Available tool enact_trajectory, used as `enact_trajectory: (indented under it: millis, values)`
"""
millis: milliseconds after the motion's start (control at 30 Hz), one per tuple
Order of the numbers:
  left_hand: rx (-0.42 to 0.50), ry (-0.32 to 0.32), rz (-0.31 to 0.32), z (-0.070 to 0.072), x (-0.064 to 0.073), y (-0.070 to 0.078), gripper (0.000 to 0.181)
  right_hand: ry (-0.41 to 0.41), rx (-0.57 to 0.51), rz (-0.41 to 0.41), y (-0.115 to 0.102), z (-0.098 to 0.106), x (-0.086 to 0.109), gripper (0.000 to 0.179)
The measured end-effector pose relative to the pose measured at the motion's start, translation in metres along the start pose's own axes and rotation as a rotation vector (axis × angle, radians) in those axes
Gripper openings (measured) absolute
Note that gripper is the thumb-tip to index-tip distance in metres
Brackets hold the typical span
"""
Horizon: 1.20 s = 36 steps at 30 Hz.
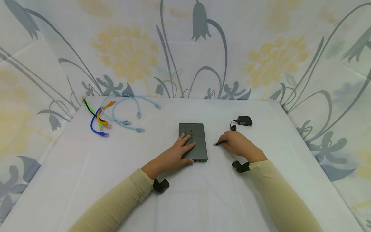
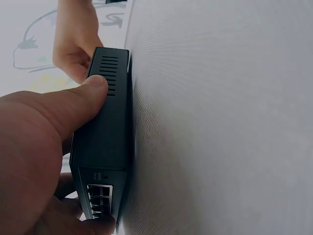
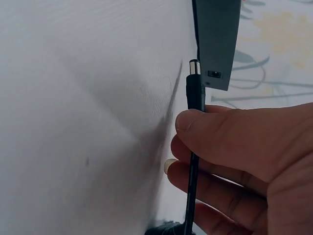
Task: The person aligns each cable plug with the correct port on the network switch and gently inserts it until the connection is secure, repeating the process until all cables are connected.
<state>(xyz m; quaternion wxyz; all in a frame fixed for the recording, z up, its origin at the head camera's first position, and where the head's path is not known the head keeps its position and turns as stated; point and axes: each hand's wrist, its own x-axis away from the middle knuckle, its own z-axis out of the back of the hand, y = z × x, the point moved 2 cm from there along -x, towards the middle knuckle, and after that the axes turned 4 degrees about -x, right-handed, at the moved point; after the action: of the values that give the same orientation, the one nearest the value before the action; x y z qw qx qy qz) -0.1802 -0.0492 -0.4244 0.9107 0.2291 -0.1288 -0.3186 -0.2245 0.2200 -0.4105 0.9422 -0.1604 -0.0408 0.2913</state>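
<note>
A dark grey network switch lies flat on the white table. My left hand holds it from the left, fingers spread over the top. In the left wrist view the thumb presses its vented end, with fingers round the side bearing the Ethernet ports. To the right of the switch, my right hand pinches a black barrel plug between thumb and fingers, metal tip pointing toward the switch. The round power socket shows on the switch's facing side, apart from the plug.
A black power adapter with its bundled cord lies beyond my right hand. Several network cables, including light blue, orange and dark blue ones, lie at the back left. A flower-patterned cloth rises behind the table.
</note>
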Motion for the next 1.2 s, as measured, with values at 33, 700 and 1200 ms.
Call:
enact_trajectory:
  millis: [33, 700, 1200]
  values:
    - [-0.003, 0.003, 0.002, -0.001, 0.001, -0.001, 0.071, 0.003, -0.005, 0.004, -0.001, -0.001, -0.002, 0.014]
    - [0.034, 0.025, 0.025, 0.001, 0.007, -0.001, 0.069, 0.037, -0.129, -0.118, 0.002, -0.009, -0.041, 0.018]
    - [-0.002, -0.022, 0.005, -0.004, 0.001, -0.003, 0.070, 0.088, -0.223, -0.159, 0.013, -0.012, -0.050, 0.020]
